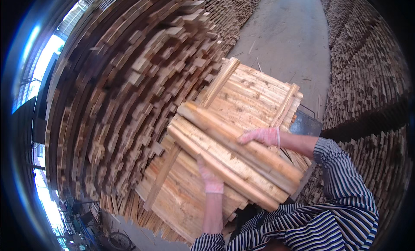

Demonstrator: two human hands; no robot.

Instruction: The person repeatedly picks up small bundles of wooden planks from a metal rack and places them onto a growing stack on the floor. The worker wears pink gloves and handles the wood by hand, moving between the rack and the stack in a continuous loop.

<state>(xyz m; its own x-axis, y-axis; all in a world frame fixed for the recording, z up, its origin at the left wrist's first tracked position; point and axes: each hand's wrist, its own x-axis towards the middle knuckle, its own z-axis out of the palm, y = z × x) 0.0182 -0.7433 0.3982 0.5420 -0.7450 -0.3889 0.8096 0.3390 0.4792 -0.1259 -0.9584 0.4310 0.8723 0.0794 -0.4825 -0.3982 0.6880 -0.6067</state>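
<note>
The gloved left hand (210, 178) and gloved right hand (261, 136) grip the near and far long sides of a plank bundle (229, 149) held across the middle of a board pile (255, 95), battens (285, 104) crossing near its far corners, a lumber stack (142, 91) beyond its left edge and a grey aisle (283, 34) farther off.

Long, straight wooden boards (233, 160) stretch side by side between a flat, rectangular wooden stack (255, 93) beyond and a second flat wooden stack (186, 184) nearer left. Narrow wooden battens (285, 104) cross both. A tall, layered wooden pile (116, 112) stands left, a long wooden pile (367, 78) right; a flat floor strip (281, 43) runs between, farther off.
</note>
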